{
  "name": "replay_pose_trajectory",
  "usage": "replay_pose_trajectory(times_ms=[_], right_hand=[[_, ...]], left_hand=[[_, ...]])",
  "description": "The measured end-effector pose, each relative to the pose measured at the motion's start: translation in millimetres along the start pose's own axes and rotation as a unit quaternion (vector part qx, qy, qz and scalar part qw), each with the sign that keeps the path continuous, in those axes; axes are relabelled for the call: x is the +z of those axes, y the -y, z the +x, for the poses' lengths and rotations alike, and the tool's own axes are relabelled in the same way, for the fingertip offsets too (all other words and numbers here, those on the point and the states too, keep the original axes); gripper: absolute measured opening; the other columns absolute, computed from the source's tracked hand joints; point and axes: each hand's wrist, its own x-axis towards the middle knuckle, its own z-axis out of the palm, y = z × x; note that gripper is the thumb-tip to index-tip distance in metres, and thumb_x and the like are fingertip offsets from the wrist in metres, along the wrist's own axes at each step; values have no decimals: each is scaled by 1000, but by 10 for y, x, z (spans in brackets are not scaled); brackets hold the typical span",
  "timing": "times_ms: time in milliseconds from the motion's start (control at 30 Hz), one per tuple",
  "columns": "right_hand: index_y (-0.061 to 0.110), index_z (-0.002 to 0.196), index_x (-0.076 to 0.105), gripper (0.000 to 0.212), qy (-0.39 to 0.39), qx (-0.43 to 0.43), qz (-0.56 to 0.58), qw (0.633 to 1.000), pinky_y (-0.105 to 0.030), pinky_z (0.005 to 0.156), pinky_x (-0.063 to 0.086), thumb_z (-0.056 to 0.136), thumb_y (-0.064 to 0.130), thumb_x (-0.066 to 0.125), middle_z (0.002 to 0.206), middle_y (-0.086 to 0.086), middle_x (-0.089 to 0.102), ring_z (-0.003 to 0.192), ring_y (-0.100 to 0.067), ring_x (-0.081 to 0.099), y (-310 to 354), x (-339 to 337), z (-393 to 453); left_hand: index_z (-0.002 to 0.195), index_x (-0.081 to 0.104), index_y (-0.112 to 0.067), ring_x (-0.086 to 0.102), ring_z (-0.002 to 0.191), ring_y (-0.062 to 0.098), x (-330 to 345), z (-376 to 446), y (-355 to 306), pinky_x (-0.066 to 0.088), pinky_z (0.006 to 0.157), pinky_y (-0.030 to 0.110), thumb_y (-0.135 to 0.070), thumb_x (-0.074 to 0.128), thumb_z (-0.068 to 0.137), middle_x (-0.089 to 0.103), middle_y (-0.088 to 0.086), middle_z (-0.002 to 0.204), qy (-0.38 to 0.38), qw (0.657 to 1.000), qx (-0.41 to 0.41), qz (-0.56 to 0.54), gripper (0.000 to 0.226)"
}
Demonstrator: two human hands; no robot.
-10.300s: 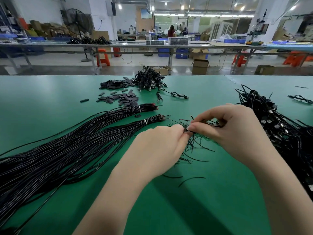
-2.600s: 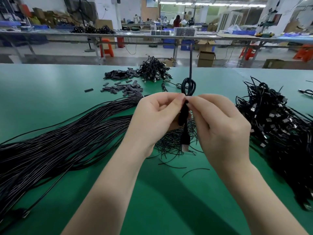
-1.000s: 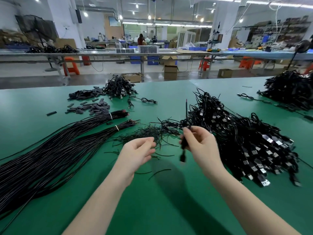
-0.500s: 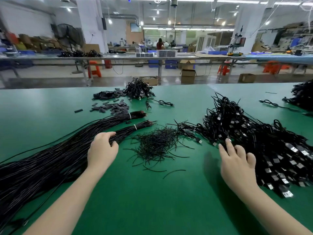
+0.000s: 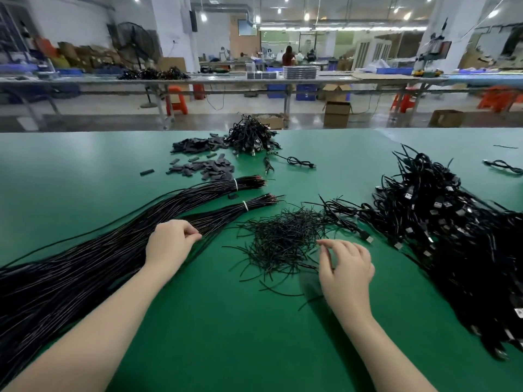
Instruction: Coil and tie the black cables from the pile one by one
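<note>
Hands at a green desk (image 5: 254, 335): left hand (image 5: 169, 244) pinches strands of the long straight black cable bundle (image 5: 85, 258), right hand (image 5: 346, 267), fingers loosely spread, hovers beside the loose heap of short black wire ties (image 5: 280, 236).

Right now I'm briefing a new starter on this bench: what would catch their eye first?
Probably the long sheaf of straight black cables fanning across the left of the green table, where the left hand pinches a strand. To the right lies a big heap of coiled cables with plugs showing. Between them sits a small tangle of short black ties, with the right hand reaching its edge.
</note>
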Motion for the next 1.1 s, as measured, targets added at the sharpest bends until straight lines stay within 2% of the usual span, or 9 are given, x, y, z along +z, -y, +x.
replay_pose_trajectory(times_ms=[133, 267, 400, 467, 600, 700, 800, 900, 1100], right_hand=[[27, 102, 69, 14, -4, 4, 22, 1000, -34, 86, 26, 93, 24, 59, 108, 7, 66, 115, -19, 40, -21, 1, 17], [26, 105, 68, 16, -10, 7, 39, 999, -37, 89, 30, 92, 20, 60, 109, 6, 65, 116, -20, 43, 52, -54, -12], [17, 117, 65, 29, -43, -133, 103, 985, -42, 92, 46, 89, 9, 63, 114, -2, 61, 103, -13, 53, 372, -192, -80], [23, 136, 51, 47, 20, -183, 171, 968, -30, 86, 50, 91, 13, 62, 133, 4, 48, 88, -2, 57, 714, -265, -122], [36, 152, 18, 79, 197, -285, 196, 917, -29, 89, 51, 90, 17, 64, 156, 22, 13, 85, -5, 63, 1505, -318, -105], [21, 135, 52, 43, 256, -354, 107, 893, -40, 92, 47, 94, 30, 59, 128, -5, 53, 104, -20, 58, 1931, -397, 10], [15, 105, 68, 29, 186, -395, 27, 899, -30, 84, 50, 96, 37, 52, 98, 3, 51, 89, -14, 54, 2062, -615, 213], [16, 95, 66, 23, 74, -365, 49, 927, -8, 71, 33, 96, 35, 52, 93, 5, 47, 83, -8, 43, 2054, -998, 536], [20, 95, 62, 21, -138, -232, 21, 963, -15, 62, 23, 101, 32, 45, 92, -2, 46, 88, -14, 39, 1559, -1600, 918]], left_hand=[[94, 64, -22, 62, 66, 16, -110, 69, -2, 43, 54, 27, -30, 57, 96, 64, -15, 77, -59, 995, -22, -72, 10], [98, 43, -33, 55, 72, 13, -319, -48, -140, 33, 56, 27, -35, 42, 100, 59, -23, 76, -234, 963, -26, -133, 4], [102, 42, -32, 52, 60, -2, -618, -259, -323, 34, 55, 22, -36, 40, 100, 56, -25, 72, -336, 921, 45, -189, 6], [102, 44, -32, 53, 58, -4, -772, -363, -353, 36, 53, 18, -34, 43, 100, 57, -24, 72, -355, 907, 107, -201, 3], [105, 50, -26, 59, 59, 9, -855, -693, -438, 47, 53, 30, -32, 49, 98, 63, -16, 78, -301, 916, 216, -153, 10], [106, 51, -31, 62, 70, 9, -878, -879, -354, 48, 63, 31, -35, 46, 91, 64, -17, 83, -231, 930, 235, -160, 16], [103, 52, -38, 59, 62, 7, -948, -968, -15, 43, 56, 18, -54, 41, 95, 64, -14, 81, -88, 949, 236, -188, 21], [96, 59, -42, 53, 49, 13, -1025, -1055, 487, 45, 51, 30, -67, 35, 92, 62, 0, 71, 27, 964, 215, -152, 34], [89, 68, -30, 47, 42, 25, -1373, -1178, 1229, 37, 40, 31, -41, 49, 98, 55, 2, 54, 123, 977, 111, -135, 24]])
